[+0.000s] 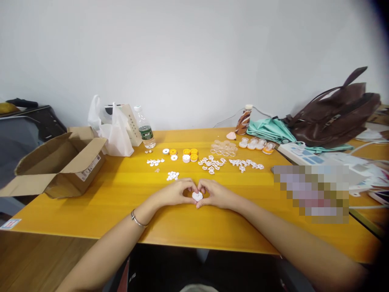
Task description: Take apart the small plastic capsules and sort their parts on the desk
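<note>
Between the fingertips of both hands is a small white plastic part [197, 196], low over the yellow table [146, 219]. My left hand [179, 192] pinches its left side, and my right hand [214, 194] pinches its right side. Thumbs and forefingers curve around it and cover its edges. Just beyond my left hand lies a heap of small white discs [173, 175]. White pieces with cut-outs [212, 164] are spread past the right hand, beside a row of smaller white pieces [246, 163]. Farther back stand orange and white round parts [190, 155] and clear cups [224, 148].
An open cardboard box [73, 166] and a white plastic bag [117, 134] stand at left, near a water bottle [146, 129]. A brown drink bottle [244, 120], assembled clear-topped pieces [257, 144], a brown leather bag [337, 113] and a power strip [304, 154] are at right.
</note>
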Motion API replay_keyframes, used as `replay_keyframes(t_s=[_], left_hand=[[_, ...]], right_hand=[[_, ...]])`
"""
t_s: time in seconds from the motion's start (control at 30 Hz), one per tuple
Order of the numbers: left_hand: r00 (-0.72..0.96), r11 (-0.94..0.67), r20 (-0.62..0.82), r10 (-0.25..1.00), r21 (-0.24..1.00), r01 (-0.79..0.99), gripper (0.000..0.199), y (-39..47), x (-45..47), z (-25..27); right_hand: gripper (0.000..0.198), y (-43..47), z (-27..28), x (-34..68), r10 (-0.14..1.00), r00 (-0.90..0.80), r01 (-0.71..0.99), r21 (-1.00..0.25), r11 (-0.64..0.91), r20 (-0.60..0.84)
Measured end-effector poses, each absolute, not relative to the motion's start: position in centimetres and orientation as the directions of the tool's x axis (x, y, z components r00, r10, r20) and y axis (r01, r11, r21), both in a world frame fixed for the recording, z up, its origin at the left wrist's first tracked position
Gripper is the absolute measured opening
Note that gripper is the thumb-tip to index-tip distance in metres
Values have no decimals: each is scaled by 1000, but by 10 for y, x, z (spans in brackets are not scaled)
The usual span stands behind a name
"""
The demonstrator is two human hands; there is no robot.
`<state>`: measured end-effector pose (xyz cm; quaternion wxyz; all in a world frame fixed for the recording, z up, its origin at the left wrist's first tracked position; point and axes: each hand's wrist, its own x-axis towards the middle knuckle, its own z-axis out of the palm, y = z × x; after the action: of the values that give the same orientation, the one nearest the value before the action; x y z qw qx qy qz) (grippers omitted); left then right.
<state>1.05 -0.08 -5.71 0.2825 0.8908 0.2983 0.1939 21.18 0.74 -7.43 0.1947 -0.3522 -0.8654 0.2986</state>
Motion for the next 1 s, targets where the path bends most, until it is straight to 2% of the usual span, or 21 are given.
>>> replay_keyframes(t_s=[0.13,0.23,0.63,1.0], left_hand=[[754,-628,129,644,651,426,22,-3,12,-55],[732,-630,135,667,627,459,22,-5,16,-55],[693,-725,220,687,276,631,21,-10,25,-55],[768,-806,275,578,48,590,27,-13,23,-58]], right_hand=[[46,9,-78,211,746,-654,507,-656,559,130],[47,9,-80,209,760,-637,521,-655,548,129],[46,11,-81,208,749,-646,512,-646,566,145],[47,10,-74,208,757,-646,489,-707,511,100]])
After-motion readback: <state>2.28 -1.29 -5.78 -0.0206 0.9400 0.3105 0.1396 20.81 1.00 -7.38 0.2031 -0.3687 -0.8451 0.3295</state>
